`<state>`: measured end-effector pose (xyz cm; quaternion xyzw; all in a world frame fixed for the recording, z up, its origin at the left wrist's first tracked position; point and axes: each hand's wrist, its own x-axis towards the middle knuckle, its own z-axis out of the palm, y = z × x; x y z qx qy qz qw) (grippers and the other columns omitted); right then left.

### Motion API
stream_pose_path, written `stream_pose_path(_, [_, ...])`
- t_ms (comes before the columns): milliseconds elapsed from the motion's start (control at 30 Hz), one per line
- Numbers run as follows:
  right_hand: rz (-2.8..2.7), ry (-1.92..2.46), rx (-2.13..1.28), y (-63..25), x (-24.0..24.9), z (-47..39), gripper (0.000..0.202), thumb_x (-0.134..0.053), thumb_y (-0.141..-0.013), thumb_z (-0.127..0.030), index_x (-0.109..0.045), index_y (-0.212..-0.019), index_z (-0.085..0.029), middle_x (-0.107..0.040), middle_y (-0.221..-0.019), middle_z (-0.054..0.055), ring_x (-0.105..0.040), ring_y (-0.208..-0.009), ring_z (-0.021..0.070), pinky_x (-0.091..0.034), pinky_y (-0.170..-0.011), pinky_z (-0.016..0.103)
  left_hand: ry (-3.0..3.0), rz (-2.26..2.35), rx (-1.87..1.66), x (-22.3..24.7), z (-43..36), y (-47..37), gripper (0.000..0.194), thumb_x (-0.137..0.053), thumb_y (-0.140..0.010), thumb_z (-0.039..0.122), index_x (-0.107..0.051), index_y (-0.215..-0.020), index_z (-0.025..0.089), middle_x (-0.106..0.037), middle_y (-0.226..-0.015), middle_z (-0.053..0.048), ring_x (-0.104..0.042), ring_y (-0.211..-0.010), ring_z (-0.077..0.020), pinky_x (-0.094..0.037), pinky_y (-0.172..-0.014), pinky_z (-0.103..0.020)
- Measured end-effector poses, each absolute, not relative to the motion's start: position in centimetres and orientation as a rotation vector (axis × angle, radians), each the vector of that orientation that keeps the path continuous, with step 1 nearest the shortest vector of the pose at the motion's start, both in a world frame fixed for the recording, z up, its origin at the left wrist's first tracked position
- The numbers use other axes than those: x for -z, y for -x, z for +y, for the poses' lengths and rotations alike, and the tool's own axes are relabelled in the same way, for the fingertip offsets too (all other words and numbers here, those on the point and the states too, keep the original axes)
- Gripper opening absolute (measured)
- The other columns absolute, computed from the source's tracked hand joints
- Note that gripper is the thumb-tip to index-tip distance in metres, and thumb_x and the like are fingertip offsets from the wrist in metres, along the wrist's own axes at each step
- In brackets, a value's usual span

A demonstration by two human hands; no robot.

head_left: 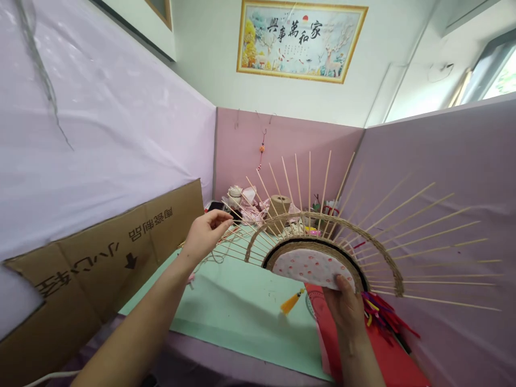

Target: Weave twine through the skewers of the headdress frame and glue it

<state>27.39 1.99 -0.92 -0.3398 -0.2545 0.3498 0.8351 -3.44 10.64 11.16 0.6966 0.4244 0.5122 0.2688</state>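
Clasps the half-round fan frame (298,266) above the right part of the green-topped bench (229,317), with the right hand (346,303) closed in a firm grip on the dotted panel (322,271), thumb on top. Reaches to the left end of the spread sticks (432,185) with the left hand (209,231), thumb and fingertips drawn together in a narrow grip, perhaps on a thin strand, too fine here to be sure. Shows, as done, the panel, the dark inner edging (310,239) and a braided outer arch (308,215) crossing the sticks at both sides; shows, as unfilled, the gap between edging and arch, and the long bare stick ends beyond. Count: two hands, one frame, one panel, one outer arch, more than twenty sticks. Also count, on or over the bench, one yellow tassel (291,304) near, one twine cone (280,205) far, one bundle of coloured strips (381,312) right, and, left, one cardboard sheet (121,258).
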Motion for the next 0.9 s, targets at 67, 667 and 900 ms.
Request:
stream_pose_path(67, [-0.540, 0.728, -0.752, -27.4, 0.8, 2.0, 0.049, -0.080, -0.056, -0.029, -0.066, -0.102, -0.025, -0.073, -0.099, 0.001, -0.066, -0.101, 0.0252, -0.051, -0.094, 0.047, -1.895, 1.153, -1.420, -11.9, 11.1, 3.6, 0.024, -0.061, -0.078, 0.038, -0.067, -0.088, 0.017, -0.068, -0.081, -0.004, -0.059, -0.071, -0.0158, -0.044, -0.066, -0.028])
stream_pose_path(667, [-0.543, 0.817, -0.774, -29.1, 2.3, 2.1, 0.048, -0.079, -0.053, -0.027, -0.066, -0.099, -0.023, -0.074, -0.085, 0.002, -0.068, -0.090, 0.0281, -0.057, -0.083, 0.048, -2.111, 1.291, -1.398, -14.8, 11.4, 5.7, 0.019, -0.062, -0.075, 0.032, -0.056, -0.090, 0.021, -0.065, -0.088, -0.001, -0.058, -0.070, -0.0150, -0.044, -0.067, -0.029])
stream_pose_path(900, [-0.546, 0.862, -0.795, -30.2, 0.3, 1.6, 0.056, -0.081, -0.047, -0.027, -0.066, -0.101, -0.023, -0.073, -0.100, 0.006, -0.066, -0.097, 0.0315, -0.056, -0.085, 0.051, -1.914, 1.109, -1.086, -13.8, 11.8, 7.5, 0.018, -0.066, -0.072, 0.034, -0.064, -0.081, 0.018, -0.066, -0.077, -0.003, -0.058, -0.070, -0.0160, -0.042, -0.063, -0.028])
